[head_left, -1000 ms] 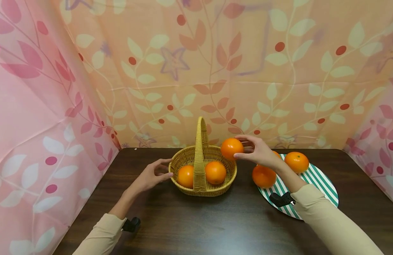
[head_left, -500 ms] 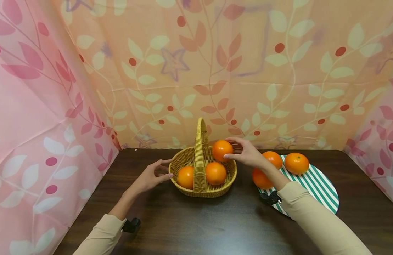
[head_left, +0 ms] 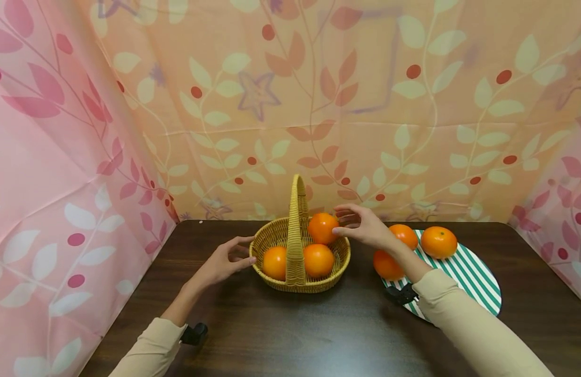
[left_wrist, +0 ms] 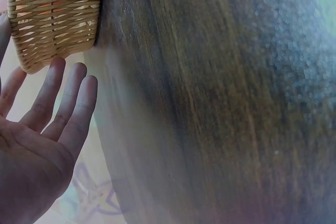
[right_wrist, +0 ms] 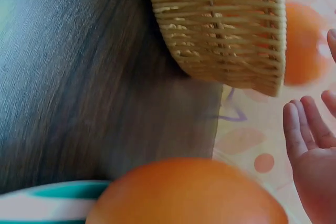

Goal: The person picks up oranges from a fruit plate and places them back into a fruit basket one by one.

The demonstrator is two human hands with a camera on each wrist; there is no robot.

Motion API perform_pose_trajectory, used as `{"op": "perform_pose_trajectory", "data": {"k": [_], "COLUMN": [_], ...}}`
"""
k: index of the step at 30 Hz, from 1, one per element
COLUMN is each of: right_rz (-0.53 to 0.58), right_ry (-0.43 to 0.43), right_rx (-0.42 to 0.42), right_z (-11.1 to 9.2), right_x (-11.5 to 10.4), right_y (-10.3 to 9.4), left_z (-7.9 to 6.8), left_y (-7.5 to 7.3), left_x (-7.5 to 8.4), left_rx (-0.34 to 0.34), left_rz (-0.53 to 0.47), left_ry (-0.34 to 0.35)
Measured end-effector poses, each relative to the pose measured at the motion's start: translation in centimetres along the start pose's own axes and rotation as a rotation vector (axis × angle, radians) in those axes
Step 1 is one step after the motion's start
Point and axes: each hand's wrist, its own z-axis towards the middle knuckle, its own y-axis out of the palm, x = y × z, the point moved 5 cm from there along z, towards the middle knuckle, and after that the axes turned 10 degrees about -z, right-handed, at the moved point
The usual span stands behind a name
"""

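Note:
A yellow wicker basket [head_left: 295,269] with a tall arched handle stands at the table's far side. One orange [head_left: 274,263] lies left of the handle and another orange [head_left: 319,261] right of it. A third orange [head_left: 323,228] rests behind that one, at the basket's back right. Beside it my right hand [head_left: 363,228] has its fingers spread; in the right wrist view a gap shows between the fingers [right_wrist: 296,127] and this orange. At the basket's left rim, my left hand [head_left: 224,260] touches or nearly touches the wicker, fingers extended in the left wrist view.
To the right lies a round green-and-white striped plate [head_left: 476,285]. On it are an orange [head_left: 439,242], a second orange [head_left: 404,236] and a third orange [head_left: 386,265], partly behind my right forearm. Patterned cloth [head_left: 252,131] hangs behind the dark wooden table [head_left: 271,335].
My right hand carried an orange left over the basket and lowered it in. Its fingers have now parted from the orange. The left hand has stayed at the rim.

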Motion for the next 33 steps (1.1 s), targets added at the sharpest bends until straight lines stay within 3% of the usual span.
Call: {"op": "perform_pose_trajectory", "data": {"k": [7,21,33], "right_rz": [-0.059,-0.083,-0.141], "right_ry": [-0.039,-0.008,0.006], "right_rx": [0.086,0.096,0.119], "right_z": [-1.6,-5.9,-8.9], "right_x": [-0.2,1.0,1.9], "right_y": [-2.2,-6.4,-8.0], "left_z": [0.0,0.0,0.0], "left_y": [0.1,0.2,0.2], "left_x": [0.0,-0.2,-0.2], "left_rx": [-0.005,0.004,0.003], "left_rz": [-0.003,-0.012,-0.006], "left_ry": [0.006,-0.014,-0.007]}}
